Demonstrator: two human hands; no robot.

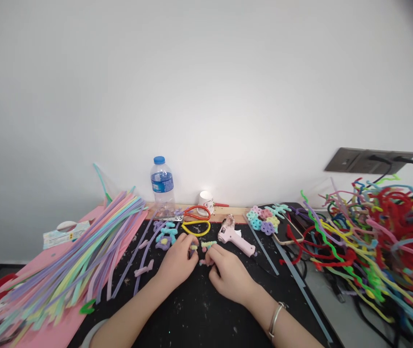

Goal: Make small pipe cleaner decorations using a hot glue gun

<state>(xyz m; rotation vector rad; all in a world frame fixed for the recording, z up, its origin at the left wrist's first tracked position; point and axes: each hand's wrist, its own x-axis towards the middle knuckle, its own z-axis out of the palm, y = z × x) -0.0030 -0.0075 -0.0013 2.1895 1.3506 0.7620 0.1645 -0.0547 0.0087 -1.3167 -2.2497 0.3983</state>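
Observation:
Over the black mat [199,309], my left hand [178,258] is closed, its fingertips pinching a small yellow and purple fuzzy piece [193,248]. Beside it my right hand [228,270] has its fingers curled at a small yellow and green fuzzy piece [208,245]; its fingertips partly hide this piece. A bit of pink fuzzy material [202,262] shows between the hands. Left of my left hand lies a turquoise and purple fuzzy shape [166,236]. A pink glue gun [236,238] rests beyond my right hand.
Pastel pipe cleaners [79,261] cover the left side; a tangled colourful heap [391,241] fills the right. At the back stand a bottle [163,186] and a cup [206,200]. Scissors [196,228] lie before them. Fuzzy flowers [262,220] sit near a phone [289,233].

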